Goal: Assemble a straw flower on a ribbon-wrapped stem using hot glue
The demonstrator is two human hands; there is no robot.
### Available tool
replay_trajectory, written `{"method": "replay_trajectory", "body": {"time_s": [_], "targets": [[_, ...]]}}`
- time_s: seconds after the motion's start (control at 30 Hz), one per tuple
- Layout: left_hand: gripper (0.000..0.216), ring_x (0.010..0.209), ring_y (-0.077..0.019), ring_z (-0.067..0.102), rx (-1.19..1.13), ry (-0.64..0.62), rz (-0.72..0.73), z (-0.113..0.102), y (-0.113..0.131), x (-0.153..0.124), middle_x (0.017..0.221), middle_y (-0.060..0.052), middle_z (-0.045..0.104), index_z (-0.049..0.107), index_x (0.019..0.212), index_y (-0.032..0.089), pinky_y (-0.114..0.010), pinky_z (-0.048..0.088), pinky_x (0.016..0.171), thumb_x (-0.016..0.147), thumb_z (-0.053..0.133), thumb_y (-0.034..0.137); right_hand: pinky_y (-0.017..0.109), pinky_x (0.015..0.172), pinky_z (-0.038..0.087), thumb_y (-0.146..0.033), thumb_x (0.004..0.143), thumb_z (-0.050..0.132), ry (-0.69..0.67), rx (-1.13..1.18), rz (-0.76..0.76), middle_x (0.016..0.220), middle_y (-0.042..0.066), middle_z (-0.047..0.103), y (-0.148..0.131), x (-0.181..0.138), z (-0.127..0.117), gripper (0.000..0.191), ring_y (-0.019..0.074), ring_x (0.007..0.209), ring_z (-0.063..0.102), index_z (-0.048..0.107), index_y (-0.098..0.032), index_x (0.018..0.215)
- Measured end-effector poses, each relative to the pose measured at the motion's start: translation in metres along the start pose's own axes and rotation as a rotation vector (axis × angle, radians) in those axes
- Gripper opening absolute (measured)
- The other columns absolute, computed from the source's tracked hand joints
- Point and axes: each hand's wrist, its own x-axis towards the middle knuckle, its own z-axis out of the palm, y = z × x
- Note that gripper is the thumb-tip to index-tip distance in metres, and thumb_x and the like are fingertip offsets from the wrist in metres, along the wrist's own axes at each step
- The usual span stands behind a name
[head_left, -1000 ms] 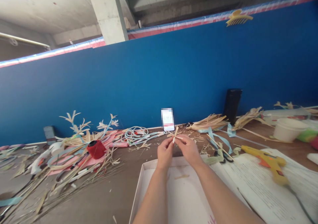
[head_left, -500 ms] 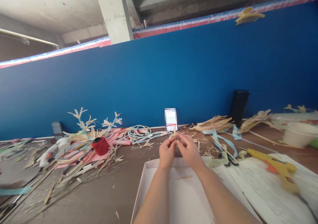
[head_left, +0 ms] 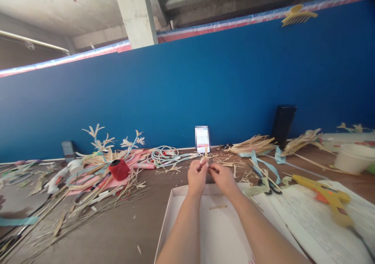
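Note:
Both of my hands are raised close together above the far edge of a shallow white box (head_left: 225,225). My left hand (head_left: 196,180) pinches a short pale straw strip (head_left: 206,151) that stands upright from the fingertips. Just to its right, my right hand (head_left: 224,179) has its thumb and fingers pressed together, a small gap away from the left fingertips. Whatever it may hold is too small to make out. A brown scrap (head_left: 218,207) lies inside the box.
Behind the hands a lit phone (head_left: 202,137) leans on the blue partition (head_left: 164,92). At left are a red thread spool (head_left: 119,170), straw flowers (head_left: 101,143) and loose stalks. To the right lie scissors (head_left: 271,188), a yellow glue gun (head_left: 325,193), printed paper (head_left: 316,232) and a white tub (head_left: 353,158).
My right fingertips have drawn slightly away from the left ones, opening a small gap. The left hand still holds the straw strip. The view has shifted slightly.

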Motion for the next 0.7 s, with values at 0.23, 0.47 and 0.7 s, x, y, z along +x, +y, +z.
{"method": "replay_trajectory", "body": {"time_s": [0.23,0.47,0.7], "targets": [[0.021,0.091,-0.016,0.056,0.01,-0.008,0.052,0.001,0.003,-0.003,0.097,-0.006,0.061,0.067,0.09,0.018,-0.027,0.043,0.082,0.076,0.056,0.028,0.027,0.055,0.038,-0.038,0.078,0.046,-0.019,0.012,0.027,0.066,0.003,0.066,-0.004,-0.002,-0.005,0.03,0.0183,0.06,0.055,0.07,-0.02,0.084],[0.024,0.082,-0.016,0.058,0.071,0.034,0.013,-0.001,0.002,-0.001,0.086,-0.005,0.065,0.068,0.083,0.016,-0.027,0.043,0.077,0.077,0.053,0.034,0.028,0.059,0.041,-0.032,0.076,0.047,-0.062,0.056,0.016,0.07,0.002,0.066,-0.002,-0.001,-0.001,0.028,0.0178,0.064,0.056,0.07,-0.021,0.087],[0.019,0.084,-0.0155,0.058,0.15,0.091,0.113,0.001,-0.001,-0.003,0.086,-0.003,0.066,0.069,0.082,0.02,-0.026,0.043,0.078,0.079,0.051,0.027,0.032,0.077,0.043,-0.02,0.068,0.048,0.268,0.044,0.106,0.101,0.006,0.062,-0.004,0.004,-0.012,0.046,0.0194,0.086,0.056,0.061,-0.021,0.111]]}}
